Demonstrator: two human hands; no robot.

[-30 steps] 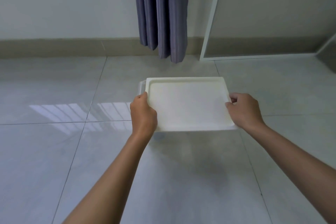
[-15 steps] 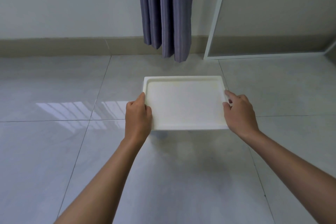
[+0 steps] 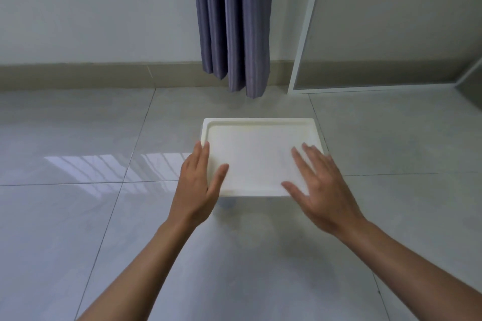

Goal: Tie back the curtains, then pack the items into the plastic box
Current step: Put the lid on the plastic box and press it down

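Note:
A white plastic box with its white lid (image 3: 257, 154) on top stands on the tiled floor in the middle of the head view. The lid hides what is inside. My left hand (image 3: 199, 182) lies over the lid's near left corner with straight fingers and the thumb spread onto the lid. My right hand (image 3: 317, 182) is spread flat over the lid's near right corner, fingers straight. A purple-grey curtain (image 3: 233, 23) hangs gathered in narrow folds behind the box, its hem just above the floor.
A white frame (image 3: 305, 34) of a door or panel rises to the right of the curtain. A beige skirting board (image 3: 91, 75) runs along the wall. Glossy grey floor tiles (image 3: 78, 216) surround the box.
Both hands have let go of the lid's side edges and now lie flat with straight fingers over its near corners. The lid has settled level on the box.

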